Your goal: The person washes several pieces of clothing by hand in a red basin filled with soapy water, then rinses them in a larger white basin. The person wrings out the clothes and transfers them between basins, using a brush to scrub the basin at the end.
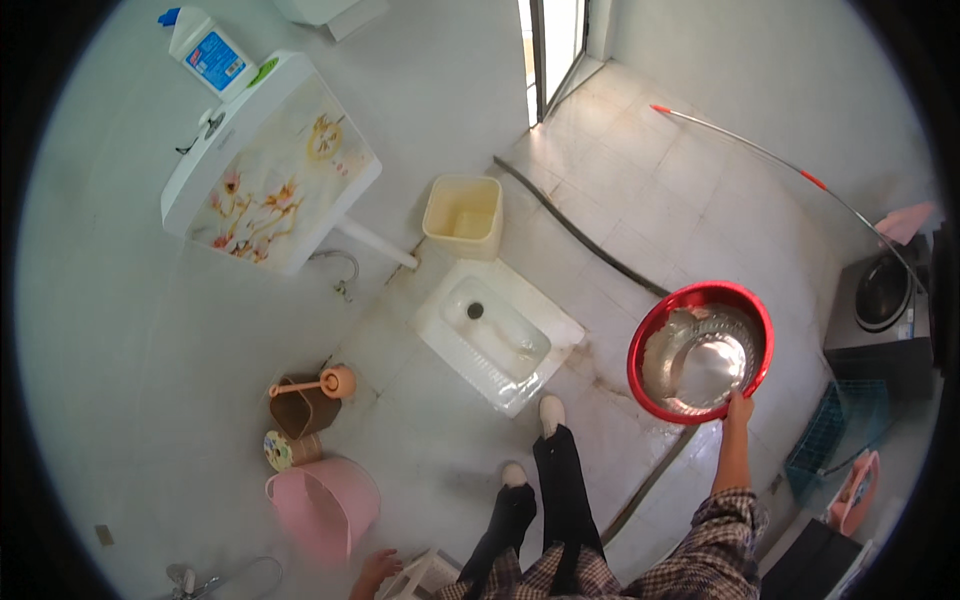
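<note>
My right hand [739,412] grips the near rim of a red basin [637,360], whose shiny metallic inside faces up towards me. Whitish patches line part of its inner wall, and I cannot tell whether it holds water. The basin hangs to the right of my feet, over a dark floor strip [592,244]. Low on the left, my left hand [382,566] is held out with its fingers apart and nothing in it. Close by it stands a white stool or rack [424,574], partly cut off by the frame's edge. A white squat toilet [495,330] is set in the floor ahead of my shoes.
A cream bin [465,217] stands behind the toilet, below a flower-printed cistern [277,187]. On the left are a brown bin [304,409] and a pink tub [330,502]. A long pole [735,139] leans near a washing machine [877,300]; a teal crate [825,427] sits before it.
</note>
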A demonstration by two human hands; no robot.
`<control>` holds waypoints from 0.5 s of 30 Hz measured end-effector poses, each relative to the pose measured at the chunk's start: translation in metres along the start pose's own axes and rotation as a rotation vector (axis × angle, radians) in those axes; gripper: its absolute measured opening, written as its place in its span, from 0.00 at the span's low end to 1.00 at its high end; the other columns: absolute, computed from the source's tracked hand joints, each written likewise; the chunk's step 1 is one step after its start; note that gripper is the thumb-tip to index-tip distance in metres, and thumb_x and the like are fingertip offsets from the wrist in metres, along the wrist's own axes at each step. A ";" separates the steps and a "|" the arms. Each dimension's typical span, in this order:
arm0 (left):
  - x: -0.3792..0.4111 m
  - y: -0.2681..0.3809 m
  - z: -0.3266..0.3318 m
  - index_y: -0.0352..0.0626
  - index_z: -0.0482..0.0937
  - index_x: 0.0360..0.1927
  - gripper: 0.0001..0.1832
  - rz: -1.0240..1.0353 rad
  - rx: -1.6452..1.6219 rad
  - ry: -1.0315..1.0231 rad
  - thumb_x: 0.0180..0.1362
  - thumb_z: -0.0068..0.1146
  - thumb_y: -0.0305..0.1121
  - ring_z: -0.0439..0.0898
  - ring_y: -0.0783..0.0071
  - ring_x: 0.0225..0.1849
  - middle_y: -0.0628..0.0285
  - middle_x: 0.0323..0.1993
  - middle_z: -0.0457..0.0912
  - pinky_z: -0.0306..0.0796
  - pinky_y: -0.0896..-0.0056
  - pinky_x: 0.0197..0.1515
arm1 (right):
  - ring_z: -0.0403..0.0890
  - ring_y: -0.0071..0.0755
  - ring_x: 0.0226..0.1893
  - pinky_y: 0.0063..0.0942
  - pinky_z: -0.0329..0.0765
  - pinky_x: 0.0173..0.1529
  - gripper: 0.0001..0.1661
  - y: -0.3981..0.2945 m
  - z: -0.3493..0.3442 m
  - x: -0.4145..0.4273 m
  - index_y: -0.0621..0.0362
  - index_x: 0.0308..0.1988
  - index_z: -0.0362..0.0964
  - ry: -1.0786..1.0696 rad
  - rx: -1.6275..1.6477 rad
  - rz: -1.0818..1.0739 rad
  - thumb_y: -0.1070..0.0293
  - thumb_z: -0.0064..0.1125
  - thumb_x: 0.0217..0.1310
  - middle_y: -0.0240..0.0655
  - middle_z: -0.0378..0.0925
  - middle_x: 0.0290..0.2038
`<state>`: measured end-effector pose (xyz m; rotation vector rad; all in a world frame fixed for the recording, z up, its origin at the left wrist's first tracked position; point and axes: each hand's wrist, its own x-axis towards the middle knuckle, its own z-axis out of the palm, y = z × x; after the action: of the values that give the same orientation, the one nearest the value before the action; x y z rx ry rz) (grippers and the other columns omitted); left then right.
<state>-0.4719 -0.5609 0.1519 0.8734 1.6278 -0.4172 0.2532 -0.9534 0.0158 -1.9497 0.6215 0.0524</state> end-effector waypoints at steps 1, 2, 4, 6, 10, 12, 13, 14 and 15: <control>0.001 -0.007 -0.004 0.36 0.69 0.55 0.23 -0.018 0.060 0.003 0.54 0.52 0.29 0.82 0.64 0.35 0.52 0.37 0.81 0.75 0.70 0.35 | 0.69 0.30 0.16 0.28 0.68 0.21 0.07 -0.013 -0.002 0.000 0.66 0.22 0.68 0.012 -0.098 -0.017 0.74 0.52 0.37 0.34 0.68 0.18; 0.005 -0.011 -0.006 0.36 0.68 0.56 0.23 -0.026 0.119 0.002 0.56 0.51 0.31 0.83 0.63 0.38 0.51 0.39 0.81 0.75 0.70 0.37 | 0.76 0.40 0.21 0.34 0.73 0.28 0.14 -0.016 -0.005 0.004 0.68 0.29 0.70 -0.004 -0.282 -0.064 0.68 0.51 0.40 0.43 0.74 0.22; 0.001 -0.024 -0.011 0.34 0.70 0.55 0.23 -0.042 0.077 0.014 0.55 0.52 0.30 0.83 0.63 0.35 0.50 0.38 0.81 0.76 0.70 0.37 | 0.79 0.50 0.30 0.40 0.75 0.36 0.23 -0.027 0.013 -0.002 0.66 0.41 0.66 0.100 -0.585 -0.174 0.66 0.51 0.41 0.50 0.76 0.30; -0.006 -0.034 -0.015 0.35 0.70 0.55 0.24 -0.026 0.083 0.011 0.55 0.54 0.33 0.82 0.65 0.34 0.50 0.38 0.81 0.76 0.70 0.35 | 0.79 0.57 0.37 0.46 0.74 0.43 0.34 -0.042 0.049 -0.018 0.63 0.54 0.57 0.136 -0.783 -0.167 0.63 0.51 0.44 0.55 0.77 0.36; -0.011 -0.048 -0.028 0.36 0.69 0.56 0.24 -0.034 0.103 -0.004 0.55 0.54 0.33 0.82 0.64 0.37 0.52 0.40 0.81 0.76 0.70 0.35 | 0.79 0.59 0.38 0.47 0.75 0.44 0.44 -0.028 0.107 -0.031 0.50 0.66 0.43 0.124 -0.933 -0.191 0.61 0.51 0.51 0.58 0.75 0.39; -0.014 -0.055 -0.030 0.35 0.69 0.56 0.24 -0.075 0.077 0.023 0.55 0.53 0.30 0.83 0.63 0.38 0.51 0.39 0.81 0.75 0.70 0.37 | 0.78 0.58 0.36 0.47 0.75 0.41 0.45 -0.028 0.127 -0.053 0.44 0.67 0.41 0.095 -1.033 -0.244 0.62 0.52 0.52 0.58 0.73 0.40; -0.015 -0.053 -0.031 0.35 0.69 0.56 0.24 -0.086 0.080 0.030 0.55 0.53 0.30 0.83 0.63 0.38 0.51 0.39 0.81 0.76 0.70 0.37 | 0.78 0.57 0.36 0.47 0.75 0.41 0.45 -0.024 0.132 -0.059 0.43 0.67 0.42 0.059 -1.043 -0.276 0.62 0.53 0.52 0.57 0.72 0.40; -0.015 -0.054 -0.031 0.35 0.69 0.56 0.24 -0.096 0.084 0.037 0.55 0.53 0.30 0.83 0.63 0.38 0.51 0.39 0.81 0.76 0.70 0.37 | 0.78 0.56 0.35 0.47 0.75 0.40 0.45 -0.018 0.135 -0.063 0.42 0.67 0.42 0.024 -1.053 -0.307 0.62 0.53 0.52 0.57 0.71 0.41; -0.015 -0.059 -0.031 0.35 0.68 0.56 0.24 -0.104 0.092 0.037 0.55 0.53 0.30 0.83 0.63 0.38 0.51 0.40 0.81 0.76 0.70 0.37 | 0.78 0.55 0.35 0.46 0.75 0.39 0.45 -0.018 0.142 -0.069 0.40 0.67 0.42 -0.013 -1.056 -0.347 0.63 0.54 0.51 0.57 0.71 0.41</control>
<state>-0.5357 -0.5830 0.1630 0.8715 1.7042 -0.5552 0.2349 -0.7987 -0.0128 -3.0470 0.2217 0.2076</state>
